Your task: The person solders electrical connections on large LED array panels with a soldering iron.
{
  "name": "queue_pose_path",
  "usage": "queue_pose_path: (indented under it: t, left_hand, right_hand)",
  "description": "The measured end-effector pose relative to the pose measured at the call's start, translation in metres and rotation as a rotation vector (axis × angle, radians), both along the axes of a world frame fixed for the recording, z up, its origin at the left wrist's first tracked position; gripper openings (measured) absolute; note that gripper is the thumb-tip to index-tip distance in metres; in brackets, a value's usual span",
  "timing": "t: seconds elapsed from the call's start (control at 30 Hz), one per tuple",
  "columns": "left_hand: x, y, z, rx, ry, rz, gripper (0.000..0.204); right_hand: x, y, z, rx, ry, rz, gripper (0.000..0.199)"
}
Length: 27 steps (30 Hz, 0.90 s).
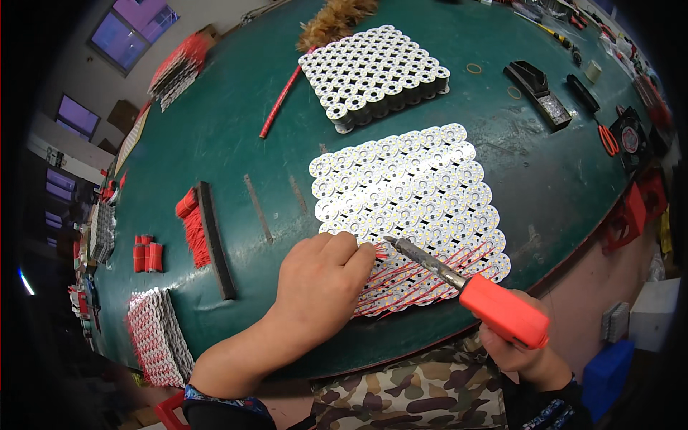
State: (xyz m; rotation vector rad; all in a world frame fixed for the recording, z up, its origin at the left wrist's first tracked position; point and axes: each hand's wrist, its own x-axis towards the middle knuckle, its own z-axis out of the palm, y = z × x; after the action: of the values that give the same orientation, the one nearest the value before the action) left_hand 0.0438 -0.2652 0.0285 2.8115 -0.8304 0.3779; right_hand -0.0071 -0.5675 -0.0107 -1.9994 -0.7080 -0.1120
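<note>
A panel of round white LED boards [401, 190] joined in rows lies flat before me on the green table. Thin red wires [423, 278] run slantwise over its near rows. My left hand [312, 283] rests at the panel's left near side, its fingers closed on a small bunch of red wires whose ends poke out by the fingertips. In my right hand [527, 358] is a soldering iron [505, 312] with a red handle, gripped from the right. Its tip points left, close to the wire ends beside my left fingers; whether it touches a board I cannot tell.
Behind the panel stands a stack of similar panels [373, 68], with a feather duster [282, 100] beside it. To the left lie red wire bundles [193, 233], a dark bar [215, 240] and wired boards [154, 337]. A black holder [537, 93] and scissors [608, 140] lie at right.
</note>
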Motion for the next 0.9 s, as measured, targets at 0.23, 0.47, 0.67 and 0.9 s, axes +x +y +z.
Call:
queue_pose_path:
  t: [0.23, 0.47, 0.67, 0.9]
  left_hand:
    - [0.001, -0.003, 0.005, 0.018, 0.033, 0.021, 0.02]
    - [0.004, -0.005, 0.006, 0.019, 0.052, 0.023, 0.009]
    - [0.004, -0.003, 0.006, 0.009, 0.068, 0.024, 0.008]
    - [0.004, -0.005, 0.007, 0.016, 0.08, 0.027, 0.008]
  right_hand:
    - [0.001, 0.003, -0.009, 0.021, -0.103, 0.016, 0.042]
    - [-0.002, 0.005, -0.006, 0.04, -0.057, 0.012, 0.053]
    - [0.003, 0.003, 0.0, -0.008, -0.121, 0.012, 0.051]
    - [-0.011, -0.009, -0.007, -0.039, -0.078, -0.064, 0.039]
